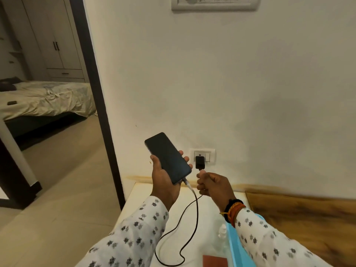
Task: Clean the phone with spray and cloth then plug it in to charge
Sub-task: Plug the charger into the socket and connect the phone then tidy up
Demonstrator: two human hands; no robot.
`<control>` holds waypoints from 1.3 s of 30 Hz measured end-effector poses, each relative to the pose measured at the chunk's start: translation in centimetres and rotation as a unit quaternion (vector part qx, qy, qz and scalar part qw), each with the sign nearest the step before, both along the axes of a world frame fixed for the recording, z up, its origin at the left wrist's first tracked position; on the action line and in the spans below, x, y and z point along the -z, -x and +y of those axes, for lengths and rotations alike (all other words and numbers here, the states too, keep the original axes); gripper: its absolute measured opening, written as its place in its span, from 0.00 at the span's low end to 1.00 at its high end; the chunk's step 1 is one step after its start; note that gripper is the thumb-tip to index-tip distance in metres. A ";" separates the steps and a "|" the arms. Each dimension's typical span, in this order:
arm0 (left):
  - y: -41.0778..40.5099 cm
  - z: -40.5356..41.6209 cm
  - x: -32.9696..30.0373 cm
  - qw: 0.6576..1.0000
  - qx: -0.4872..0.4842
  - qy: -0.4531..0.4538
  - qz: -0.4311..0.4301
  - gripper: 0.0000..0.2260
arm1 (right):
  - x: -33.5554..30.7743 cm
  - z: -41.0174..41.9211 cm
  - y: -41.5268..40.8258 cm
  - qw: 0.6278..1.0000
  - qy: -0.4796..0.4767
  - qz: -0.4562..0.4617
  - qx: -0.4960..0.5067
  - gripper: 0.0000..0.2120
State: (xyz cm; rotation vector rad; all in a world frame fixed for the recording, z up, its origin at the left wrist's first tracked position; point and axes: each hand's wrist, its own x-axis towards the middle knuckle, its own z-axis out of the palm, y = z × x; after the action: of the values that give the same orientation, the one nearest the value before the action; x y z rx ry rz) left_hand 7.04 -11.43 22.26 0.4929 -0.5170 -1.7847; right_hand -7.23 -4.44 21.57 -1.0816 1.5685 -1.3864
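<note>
A black phone (167, 157) with a dark screen lies tilted in my left hand (163, 180), held above the white table (210, 207). A black braided cable (192, 226) is plugged into the phone's lower end and loops down over the table. My right hand (212, 185) pinches the cable's other end just under the black charger (200, 162), which sits in the low wall socket (209, 152). A clear spray bottle (222, 234) stands near my right sleeve, and a blue cloth (236, 245) lies beside it, partly hidden by that sleeve.
A reddish-brown flat item (214, 261) lies at the table's near edge. A wooden surface (304, 214) adjoins on the right. A switch panel (213, 2) is high on the wall. On the left, a dark door frame (96, 97) opens to a room with a bed (44, 97).
</note>
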 end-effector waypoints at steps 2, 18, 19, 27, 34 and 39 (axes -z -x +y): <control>-0.3 -0.7 1.1 1.000 0.002 -0.002 0.008 0.34 | 1.2 -2.1 2.2 0.996 -0.020 0.085 0.029 0.09; -0.1 -5.9 4.0 0.999 0.015 -0.048 0.017 0.33 | 5.6 -13.9 9.5 0.640 -0.191 0.732 -0.135 0.28; -0.1 -6.1 4.0 0.998 0.014 -0.051 0.018 0.33 | 5.6 -14.1 9.6 0.629 -0.192 0.740 -0.138 0.29; 0.7 -6.4 5.3 0.997 0.026 -0.074 0.020 0.34 | 5.6 -15.2 10.0 0.573 -0.276 0.757 -0.151 0.32; 1.0 -6.4 5.8 0.997 0.013 -0.075 0.009 0.32 | 6.6 -15.1 10.0 0.628 -0.255 0.721 -0.146 0.32; 0.7 -6.5 5.5 0.996 -0.044 -0.078 0.003 0.27 | 8.0 -12.4 9.6 0.758 -0.186 0.614 -0.119 0.22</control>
State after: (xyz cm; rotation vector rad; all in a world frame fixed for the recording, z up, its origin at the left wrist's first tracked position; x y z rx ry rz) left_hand 6.32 -17.89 16.73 0.6094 -0.3475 -1.7496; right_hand -16.83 -16.80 13.60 -1.9950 2.2806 0.0261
